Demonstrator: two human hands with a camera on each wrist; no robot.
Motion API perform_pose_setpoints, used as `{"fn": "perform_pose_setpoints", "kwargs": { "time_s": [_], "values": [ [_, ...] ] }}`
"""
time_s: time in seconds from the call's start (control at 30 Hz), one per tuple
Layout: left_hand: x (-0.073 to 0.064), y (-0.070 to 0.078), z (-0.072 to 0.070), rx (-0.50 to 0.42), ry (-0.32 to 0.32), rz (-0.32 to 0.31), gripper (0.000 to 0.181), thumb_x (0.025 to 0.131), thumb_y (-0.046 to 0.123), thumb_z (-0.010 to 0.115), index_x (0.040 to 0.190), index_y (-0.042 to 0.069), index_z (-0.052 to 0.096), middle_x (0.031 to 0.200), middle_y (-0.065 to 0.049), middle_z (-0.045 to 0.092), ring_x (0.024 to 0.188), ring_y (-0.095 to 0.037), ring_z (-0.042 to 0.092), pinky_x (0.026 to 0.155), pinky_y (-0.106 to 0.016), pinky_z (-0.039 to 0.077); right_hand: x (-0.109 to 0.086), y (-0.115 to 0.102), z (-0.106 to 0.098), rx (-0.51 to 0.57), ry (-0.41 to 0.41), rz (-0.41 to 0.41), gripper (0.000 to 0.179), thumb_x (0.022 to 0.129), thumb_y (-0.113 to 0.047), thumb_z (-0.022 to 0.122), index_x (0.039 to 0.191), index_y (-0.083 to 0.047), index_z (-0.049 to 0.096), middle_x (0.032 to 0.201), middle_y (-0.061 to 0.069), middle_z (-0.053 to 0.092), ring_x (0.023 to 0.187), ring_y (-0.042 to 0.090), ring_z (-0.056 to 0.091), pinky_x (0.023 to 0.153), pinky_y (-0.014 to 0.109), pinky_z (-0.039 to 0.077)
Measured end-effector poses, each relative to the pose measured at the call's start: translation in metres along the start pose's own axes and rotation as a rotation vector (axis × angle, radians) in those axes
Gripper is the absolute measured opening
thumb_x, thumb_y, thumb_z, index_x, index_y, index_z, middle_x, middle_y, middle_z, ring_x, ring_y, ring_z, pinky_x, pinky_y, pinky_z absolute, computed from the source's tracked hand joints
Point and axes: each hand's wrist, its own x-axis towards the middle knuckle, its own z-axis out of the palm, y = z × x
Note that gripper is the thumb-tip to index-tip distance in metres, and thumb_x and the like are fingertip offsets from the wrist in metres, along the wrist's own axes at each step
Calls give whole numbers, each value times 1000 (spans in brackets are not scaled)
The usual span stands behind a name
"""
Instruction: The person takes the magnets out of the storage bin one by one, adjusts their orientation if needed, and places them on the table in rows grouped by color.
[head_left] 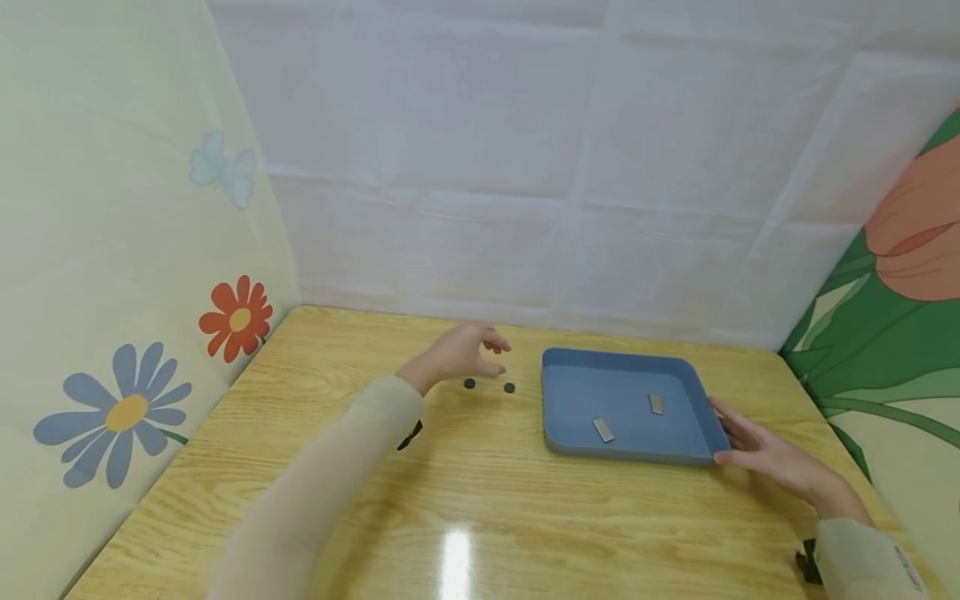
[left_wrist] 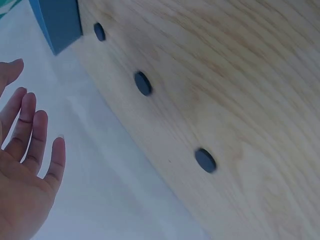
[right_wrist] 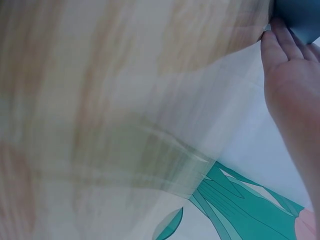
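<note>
My left hand [head_left: 459, 353] hovers over the table, left of the blue tray [head_left: 600, 361], its fingers loosely bent and holding nothing. Below it lie a small dark disc [head_left: 469, 383] and a second disc [head_left: 509, 387]. The left wrist view has a third disc [left_wrist: 205, 160] in the same row, which the head view does not show. Two flat silvery rectangular pieces rest in the tray, one piece [head_left: 603, 430] near the front and the other piece [head_left: 656, 404] farther right. At the tray's right side, my right hand [head_left: 772, 461] touches the wall with extended fingers, the thumb at the front corner.
A wood-grain table [head_left: 480, 492] carries everything. Behind it hangs a creased white cloth [head_left: 487, 167]. Flower-patterned panels stand on both sides, the left panel [head_left: 112, 250] with a butterfly print. A bright reflection lies near the table's front.
</note>
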Motion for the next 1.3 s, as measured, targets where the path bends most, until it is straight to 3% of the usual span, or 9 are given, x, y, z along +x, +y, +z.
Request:
{"fn": "perform_pose_setpoints", "kwargs": {
  "time_s": [0.23,0.87,1.3],
  "values": [
    [17,22,12,-12,-32,87,40,93,24,77,129,7,71,123,-12,70,117,-32,64,101,-45,54,0,0,0,16,-8,-30,89,104,-8,56,164,-5,-10,166,34,-19,144,67,-12,92,3,40],
    [50,71,48,45,-134,247,39,93,23,77,129,8,71,124,-6,71,117,-25,67,99,-33,56,0,-3,3,-29,15,0,90,104,-13,59,165,-7,-8,167,32,-16,147,65,-9,92,3,39],
    [65,80,78,30,-224,243,37,96,24,75,131,14,71,124,0,68,115,-15,64,95,-23,55,0,-2,2,-9,12,-13,90,104,-11,58,165,-7,-8,167,33,-16,146,66,-9,92,3,41]
  ]
}}
